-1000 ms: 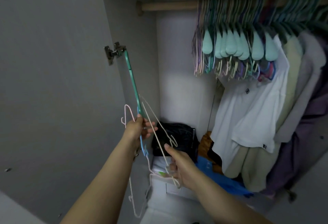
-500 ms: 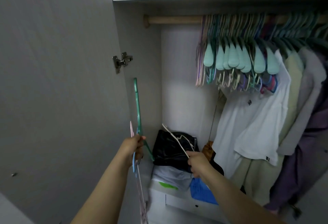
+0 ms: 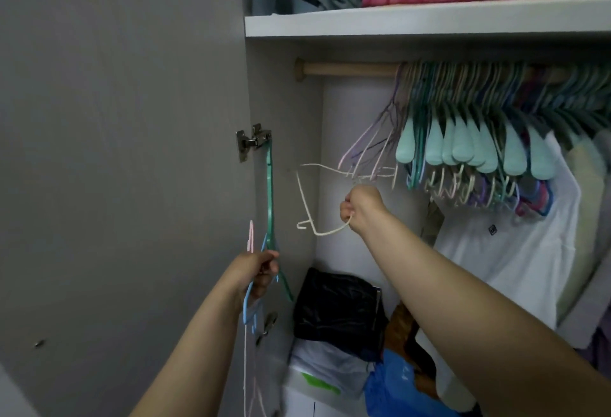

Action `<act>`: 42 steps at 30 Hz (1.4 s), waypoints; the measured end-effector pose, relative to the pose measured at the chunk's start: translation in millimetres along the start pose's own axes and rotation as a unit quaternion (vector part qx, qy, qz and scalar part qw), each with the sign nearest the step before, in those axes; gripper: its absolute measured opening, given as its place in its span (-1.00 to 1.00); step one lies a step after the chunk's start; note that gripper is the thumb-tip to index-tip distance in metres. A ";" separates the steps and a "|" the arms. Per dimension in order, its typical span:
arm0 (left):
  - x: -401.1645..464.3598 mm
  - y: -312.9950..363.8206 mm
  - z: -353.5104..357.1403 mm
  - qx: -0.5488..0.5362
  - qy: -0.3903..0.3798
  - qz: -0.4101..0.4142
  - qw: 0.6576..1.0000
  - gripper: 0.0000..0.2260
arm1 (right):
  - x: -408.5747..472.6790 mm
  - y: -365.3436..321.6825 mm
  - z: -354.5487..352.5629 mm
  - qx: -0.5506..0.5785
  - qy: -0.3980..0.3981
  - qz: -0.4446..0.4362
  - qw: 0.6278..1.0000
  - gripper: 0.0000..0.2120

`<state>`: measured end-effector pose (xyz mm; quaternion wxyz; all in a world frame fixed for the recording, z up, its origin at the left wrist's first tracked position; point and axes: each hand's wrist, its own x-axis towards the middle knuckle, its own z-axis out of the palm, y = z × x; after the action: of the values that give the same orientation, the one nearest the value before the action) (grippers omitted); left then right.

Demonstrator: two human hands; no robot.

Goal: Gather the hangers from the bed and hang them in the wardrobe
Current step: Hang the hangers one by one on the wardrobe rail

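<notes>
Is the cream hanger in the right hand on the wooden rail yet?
Apart. The head view shows the cream hanger gripped in the right hand, well below the wooden rail, with bare wardrobe wall between them.

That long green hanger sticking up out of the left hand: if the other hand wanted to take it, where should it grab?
Probably the bare middle of the green hanger, approached from the right, the wardrobe side. The shaft stands nearly upright and free there. Its top sits at the door hinge, its bottom is bunched with other hangers in the left hand.
</notes>
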<state>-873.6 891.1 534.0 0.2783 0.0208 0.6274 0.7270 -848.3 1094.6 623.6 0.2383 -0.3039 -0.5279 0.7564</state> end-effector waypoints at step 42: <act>36.5 -4.1 21.6 0.049 -0.035 -0.027 0.998 -0.80 | 17.2 93.8 -80.5 -0.025 0.154 -0.246 0.957 -0.69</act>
<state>-894.7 926.5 523.1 0.3182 0.0425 0.6526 0.6864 -806.8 1128.1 510.7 0.4876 -0.2828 -0.5622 0.6051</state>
